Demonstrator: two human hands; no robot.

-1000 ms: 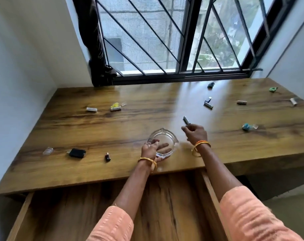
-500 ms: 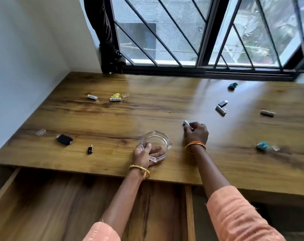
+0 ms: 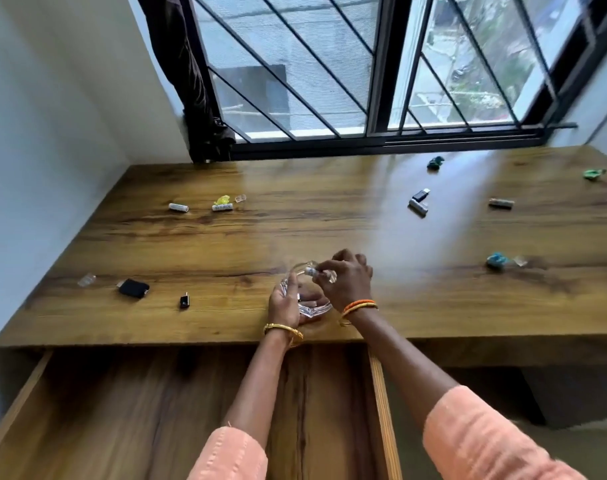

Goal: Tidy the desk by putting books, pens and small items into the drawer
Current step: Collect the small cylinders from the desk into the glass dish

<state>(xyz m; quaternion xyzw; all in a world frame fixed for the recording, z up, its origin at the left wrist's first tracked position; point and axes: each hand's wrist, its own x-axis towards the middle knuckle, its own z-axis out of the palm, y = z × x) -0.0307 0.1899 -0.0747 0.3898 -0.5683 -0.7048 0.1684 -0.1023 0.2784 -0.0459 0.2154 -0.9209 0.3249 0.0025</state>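
The left hand (image 3: pixel 285 303) grips the glass dish (image 3: pixel 307 299) at the bench (image 3: pixel 295 230) front edge, likely steadying it as a collector. The right hand (image 3: pixel 343 280) pinches a small silver stick (image 3: pixel 311 271) over the dish, lying roughly level, tip pointing left.

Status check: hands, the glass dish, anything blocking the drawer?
Left hand grips glass dish on desk. Right hand pinches small silver item over it. Drawer open, unobstructed.
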